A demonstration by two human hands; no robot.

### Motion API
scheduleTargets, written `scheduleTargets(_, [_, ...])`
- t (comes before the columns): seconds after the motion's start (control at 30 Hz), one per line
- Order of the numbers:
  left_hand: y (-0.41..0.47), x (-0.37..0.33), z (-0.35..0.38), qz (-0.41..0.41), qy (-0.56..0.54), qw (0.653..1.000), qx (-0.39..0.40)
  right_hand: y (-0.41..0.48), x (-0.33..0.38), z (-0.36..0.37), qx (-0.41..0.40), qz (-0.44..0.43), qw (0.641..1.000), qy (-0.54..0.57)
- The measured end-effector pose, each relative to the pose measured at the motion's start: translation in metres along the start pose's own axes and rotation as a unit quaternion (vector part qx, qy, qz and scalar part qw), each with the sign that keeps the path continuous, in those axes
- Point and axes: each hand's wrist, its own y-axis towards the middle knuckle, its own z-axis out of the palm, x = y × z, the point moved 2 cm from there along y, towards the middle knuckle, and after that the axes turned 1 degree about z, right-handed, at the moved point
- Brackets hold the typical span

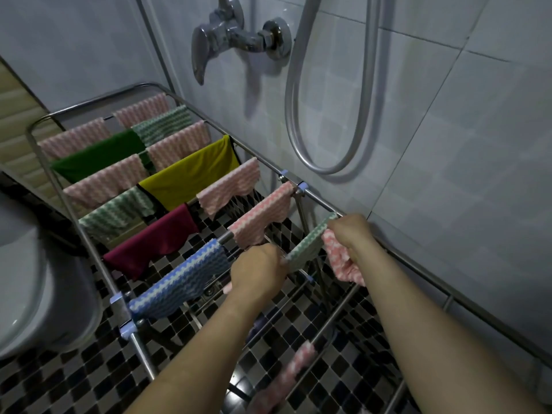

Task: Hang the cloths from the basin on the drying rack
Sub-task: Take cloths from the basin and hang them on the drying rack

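Clearly I am deep into the job, measured from the drying rack (pixel 316 194): nearest me, one pink wavy cloth (pixel 294 372) already hangs on a low rail, blurred at the bottom of the view. Just beyond it my left hand (pixel 258 271) is closed on the near end of a green-and-white wavy cloth (pixel 309 243), pinching it at the rail, while my right hand (pixel 352 234) is closed on its far end by the rack's wall-side bar and also clutches a bunched pink-and-white cloth (pixel 343 261) waiting its turn. Both forearms reach forward and slightly down, wrists level, stretching the green cloth along its rail. Farther along the rack hang a blue cloth (pixel 185 279), a maroon cloth (pixel 155 240), a yellow cloth (pixel 191 174) and a dark green cloth (pixel 98 155), with pink and green wavy ones filling the far rails. I judge most rails done. The basin is out of view, so I cannot tell what remains there.
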Motion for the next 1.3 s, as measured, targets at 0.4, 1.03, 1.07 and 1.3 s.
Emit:
scheduleTargets(0.4, [-0.041, 0.003, -0.052, -0.068, -0.457, 0.887, 0.003, -0.085, 0.022, -0.049, 0.135, -0.116, 0.983, 0.045])
scheduleTargets(1.03, [-0.104, -0.008, -0.118, -0.009, -0.520, 0.847, -0.105, -0.186, 0.035, -0.064, 0.391, -0.162, 0.874, 0.237])
scheduleTargets(1.07, [-0.107, -0.007, -0.121, -0.005, -0.514, 0.848, -0.125, -0.190, 0.035, -0.064, 0.411, -0.162, 0.861, 0.253])
scheduleTargets(1.3, [-0.131, -0.016, -0.143, 0.157, -0.343, 0.916, -0.137, -0.204, 0.035, -0.060, 0.433, -0.186, 0.854, 0.219])
